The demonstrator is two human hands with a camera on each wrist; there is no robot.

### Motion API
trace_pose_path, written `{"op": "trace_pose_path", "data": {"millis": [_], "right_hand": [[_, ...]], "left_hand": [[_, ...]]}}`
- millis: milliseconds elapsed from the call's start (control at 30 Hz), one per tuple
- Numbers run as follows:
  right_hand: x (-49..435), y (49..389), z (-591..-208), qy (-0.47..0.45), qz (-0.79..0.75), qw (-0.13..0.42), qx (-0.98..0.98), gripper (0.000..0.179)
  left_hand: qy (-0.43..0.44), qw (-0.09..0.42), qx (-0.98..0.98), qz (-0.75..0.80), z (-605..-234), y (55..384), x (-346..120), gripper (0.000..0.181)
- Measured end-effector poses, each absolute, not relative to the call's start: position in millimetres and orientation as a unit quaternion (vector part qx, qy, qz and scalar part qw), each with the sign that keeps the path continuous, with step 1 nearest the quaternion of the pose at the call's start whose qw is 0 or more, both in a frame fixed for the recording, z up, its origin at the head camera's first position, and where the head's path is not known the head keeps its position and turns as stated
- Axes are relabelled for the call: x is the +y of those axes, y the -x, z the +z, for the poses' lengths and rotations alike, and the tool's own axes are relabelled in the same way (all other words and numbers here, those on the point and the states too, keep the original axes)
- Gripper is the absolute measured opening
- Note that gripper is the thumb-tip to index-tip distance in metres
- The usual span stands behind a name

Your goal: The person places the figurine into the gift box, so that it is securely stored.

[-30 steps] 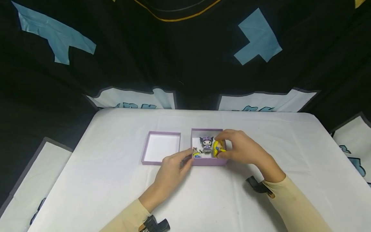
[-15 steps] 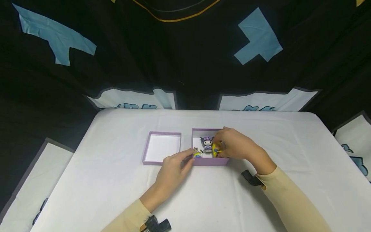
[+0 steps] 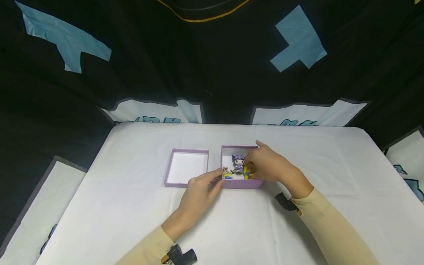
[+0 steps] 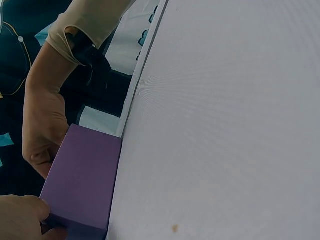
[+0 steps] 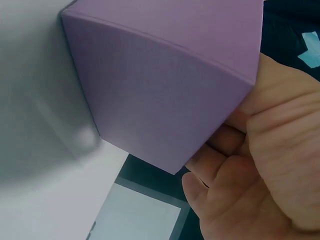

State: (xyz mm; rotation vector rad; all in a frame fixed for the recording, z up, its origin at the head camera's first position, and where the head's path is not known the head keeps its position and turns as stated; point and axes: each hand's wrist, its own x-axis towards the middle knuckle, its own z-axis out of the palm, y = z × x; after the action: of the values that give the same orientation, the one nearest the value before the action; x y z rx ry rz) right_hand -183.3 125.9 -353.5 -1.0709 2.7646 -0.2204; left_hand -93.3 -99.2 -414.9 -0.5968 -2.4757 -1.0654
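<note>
A purple box (image 3: 241, 184), white inside, stands with its open top facing up. My left hand (image 3: 198, 193) grips its front left corner, and in the left wrist view its fingertips (image 4: 37, 207) touch the box's end. My right hand (image 3: 273, 167) reaches into the right part of the box. There it pinches a figurine with yellow hair (image 3: 246, 173), mostly hidden by the fingers. Beside that, a black-and-purple figurine (image 3: 238, 164) stands upright in the middle. A smaller figurine with yellow and blue (image 3: 227, 173) is at the front left inside. The right wrist view has the box wall covering the fingertips.
Left of the box lies a shallow purple lid (image 3: 185, 167), white inside face up. Both rest on a white cloth-covered table (image 3: 109, 206). Behind the table hangs a black cloth (image 3: 198, 62) with light blue and white shapes.
The right hand has moved slightly left and deeper into the box, covering more of the yellow-haired figurine. The left hand has kept its place on the box.
</note>
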Motion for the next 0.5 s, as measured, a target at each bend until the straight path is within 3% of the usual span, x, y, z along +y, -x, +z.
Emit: {"op": "trace_pose_path", "data": {"millis": [500], "right_hand": [[130.1,185.9,-348.9,0.356,-0.074,0.119,0.924,0.036]], "left_hand": [[0.208,0.189,-0.883,-0.376,-413.8,92.6,-98.1,0.03]]}}
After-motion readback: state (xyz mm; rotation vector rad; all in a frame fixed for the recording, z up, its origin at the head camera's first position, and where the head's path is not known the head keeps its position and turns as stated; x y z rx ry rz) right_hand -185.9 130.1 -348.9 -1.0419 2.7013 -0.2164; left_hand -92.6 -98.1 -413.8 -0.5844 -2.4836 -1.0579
